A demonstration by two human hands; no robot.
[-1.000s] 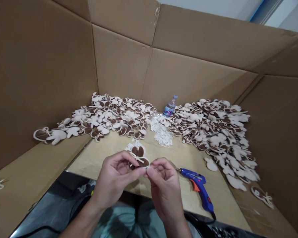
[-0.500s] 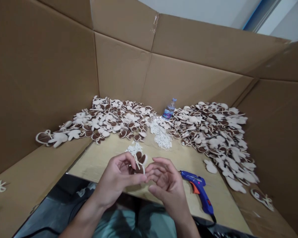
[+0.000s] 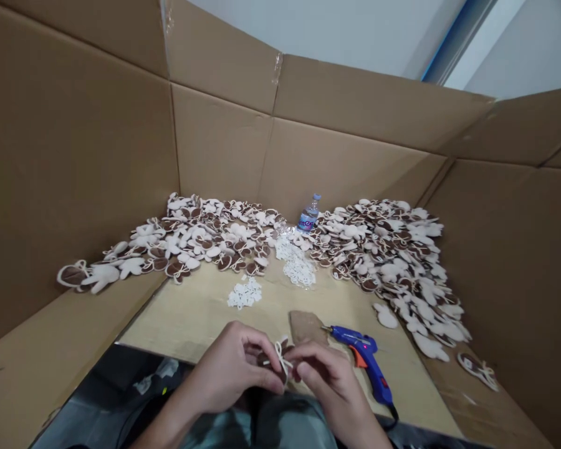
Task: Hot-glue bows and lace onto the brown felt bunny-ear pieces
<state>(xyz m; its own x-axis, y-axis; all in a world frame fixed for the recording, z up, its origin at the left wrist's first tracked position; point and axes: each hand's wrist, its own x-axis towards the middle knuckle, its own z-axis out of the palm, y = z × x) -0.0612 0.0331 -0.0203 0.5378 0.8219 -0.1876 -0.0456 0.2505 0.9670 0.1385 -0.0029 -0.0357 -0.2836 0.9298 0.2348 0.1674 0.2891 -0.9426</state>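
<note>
My left hand [image 3: 231,368] and my right hand [image 3: 327,380] pinch a small brown-and-cream felt ornament [image 3: 278,362] between them, just above the near edge of the board. A cream cord bow [image 3: 280,357] is tied across it, and my fingers hide much of the brown part. Close to my right hand lies a blue and orange hot glue gun [image 3: 364,352], on its side. A torn cardboard scrap [image 3: 307,327] sits just beyond my fingers.
Several hundred felt shapes lie heaped in two drifts [image 3: 383,249] along the cardboard walls [image 3: 215,143]. A water bottle [image 3: 310,213] stands between them, behind white lace pieces [image 3: 294,263] and a smaller white heap [image 3: 244,293]. The glue gun's cord runs off the near edge.
Both hands have moved down toward my body with the ornament, and their fingers have closed in on it. The view has tilted, and the cardboard scrap now shows beyond my hands.
</note>
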